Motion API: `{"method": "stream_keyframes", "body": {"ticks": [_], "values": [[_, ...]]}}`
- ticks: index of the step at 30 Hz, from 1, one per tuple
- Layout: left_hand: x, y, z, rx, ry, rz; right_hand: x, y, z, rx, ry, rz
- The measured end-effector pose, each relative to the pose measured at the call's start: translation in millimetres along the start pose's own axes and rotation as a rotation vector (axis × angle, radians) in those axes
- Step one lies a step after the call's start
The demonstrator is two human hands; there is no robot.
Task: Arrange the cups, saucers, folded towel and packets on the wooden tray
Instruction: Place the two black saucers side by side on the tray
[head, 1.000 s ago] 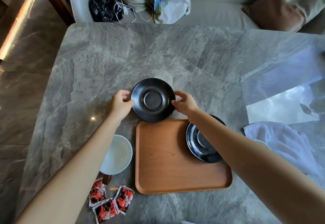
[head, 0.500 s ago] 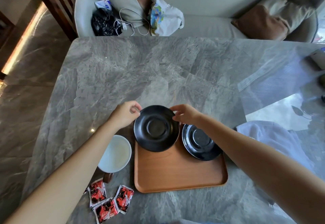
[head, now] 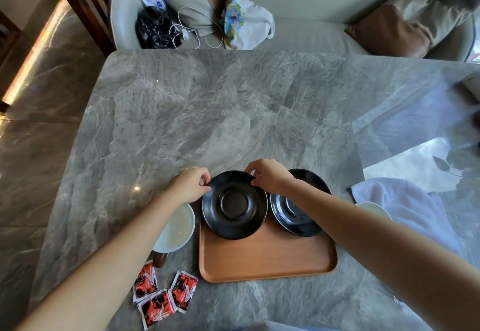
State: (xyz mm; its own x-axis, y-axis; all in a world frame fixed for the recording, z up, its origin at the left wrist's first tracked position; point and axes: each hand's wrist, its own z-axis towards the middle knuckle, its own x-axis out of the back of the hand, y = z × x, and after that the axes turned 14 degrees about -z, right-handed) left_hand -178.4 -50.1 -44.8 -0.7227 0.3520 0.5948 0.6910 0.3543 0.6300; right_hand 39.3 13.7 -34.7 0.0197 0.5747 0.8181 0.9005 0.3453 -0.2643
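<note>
Two hands: left saucer (head: 234, 204) is pinched at its far rim by left hand (head: 191, 185) and right hand (head: 270, 178).
Right saucer (head: 298, 216): set just beside it, along the far edge of the tray (head: 267, 260).
Open room: bare wood is seen along the tray's near edge.
Table (head: 207, 110): cup (head: 175, 226) and packets (head: 163, 297) lie left of the tray, towel (head: 405, 206) right.

- Table (head: 207, 112): grey veined marble top, glossy, with a window reflection at its right.
- Sofa (head: 311, 34): pale, curved, beyond the table's far edge.
- Black plastic bag (head: 153, 30): crumpled, on the sofa's left end.
- White cable (head: 185, 35): looped, just right of the black bag.
- Printed white bag (head: 246, 24): right of the cable.
- Brown cushion (head: 387, 34): far right on the sofa.
- Floor (head: 33, 149): polished stone tiles, left.
</note>
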Motion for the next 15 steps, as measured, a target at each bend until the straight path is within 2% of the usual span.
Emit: {"method": "stream_keyframes", "body": {"ticks": [6,15], "values": [[0,-2,2,0.003,-0.022,0.087,-8,-5,0,0.031,0.088,-0.180],[1,-3,-1,0.030,-0.016,0.064,-14,-7,1,0.066,0.105,-0.163]]}}
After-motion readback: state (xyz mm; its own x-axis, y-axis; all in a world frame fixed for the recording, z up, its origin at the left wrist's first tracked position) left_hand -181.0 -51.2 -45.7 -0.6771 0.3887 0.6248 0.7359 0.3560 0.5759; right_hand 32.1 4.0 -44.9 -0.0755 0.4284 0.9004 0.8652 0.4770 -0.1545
